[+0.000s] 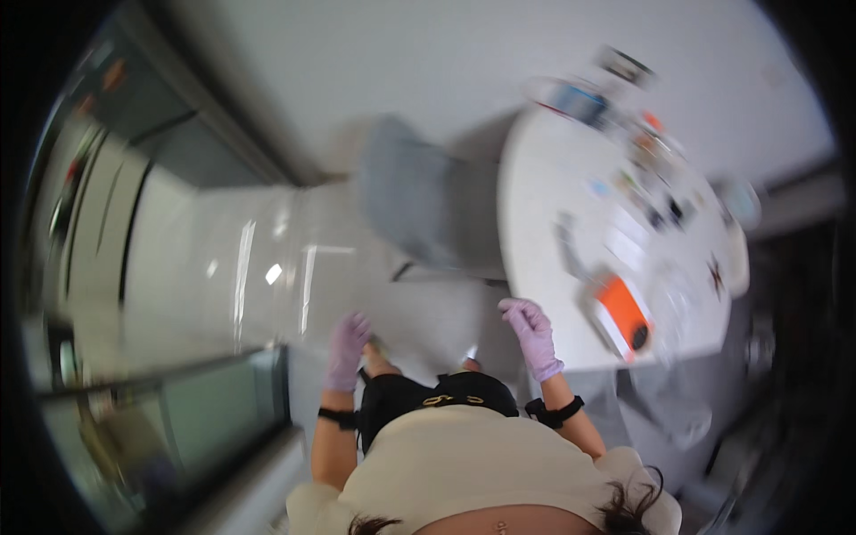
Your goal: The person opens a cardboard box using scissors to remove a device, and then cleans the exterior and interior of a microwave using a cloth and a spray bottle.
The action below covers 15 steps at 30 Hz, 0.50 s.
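My left hand (349, 348), in a pink glove, hangs over the floor at my side with its fingers curled; nothing shows in it. My right hand (531, 334), gloved alike, is held beside the near left edge of a round white table (535, 221). Its fingers are bent, and no held thing can be made out. The nearest thing to it on the table is an orange and white box (623, 311) with a dark round spot. Further back on the table lie several small blurred items and a blue container (578, 103).
A grey upholstered chair (408, 194) stands at the table's left side. Below the table on the right is another grey seat (588, 394). A glass panel with a dark frame (221, 408) is at the lower left. Glossy tiles (267, 267) cover the floor.
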Available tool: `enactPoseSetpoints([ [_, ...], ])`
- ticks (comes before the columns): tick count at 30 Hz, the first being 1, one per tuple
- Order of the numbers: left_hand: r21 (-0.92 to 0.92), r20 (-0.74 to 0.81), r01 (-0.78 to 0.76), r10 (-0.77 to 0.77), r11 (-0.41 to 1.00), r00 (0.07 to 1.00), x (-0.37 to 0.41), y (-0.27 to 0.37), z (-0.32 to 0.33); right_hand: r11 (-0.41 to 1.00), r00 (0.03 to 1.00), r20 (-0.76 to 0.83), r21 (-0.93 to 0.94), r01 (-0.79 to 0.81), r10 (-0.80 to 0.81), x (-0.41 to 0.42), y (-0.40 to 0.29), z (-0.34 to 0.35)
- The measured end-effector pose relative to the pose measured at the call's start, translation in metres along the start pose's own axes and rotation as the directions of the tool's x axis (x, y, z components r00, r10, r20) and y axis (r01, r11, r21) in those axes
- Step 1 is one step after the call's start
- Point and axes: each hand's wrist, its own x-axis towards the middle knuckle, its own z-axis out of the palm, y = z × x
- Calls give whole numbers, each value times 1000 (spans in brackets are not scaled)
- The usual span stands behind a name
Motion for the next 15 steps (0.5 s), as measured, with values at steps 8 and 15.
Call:
enactPoseSetpoints([
  [8, 203, -373, -113, 183, 973, 909, -52, 205, -86, 875, 669, 719, -188, 446, -187, 78, -63, 322],
  [15, 118, -583, -355, 354, 927, 731, -43, 360, -202, 824, 380, 923, -165, 543, -66, 128, -99, 541],
])
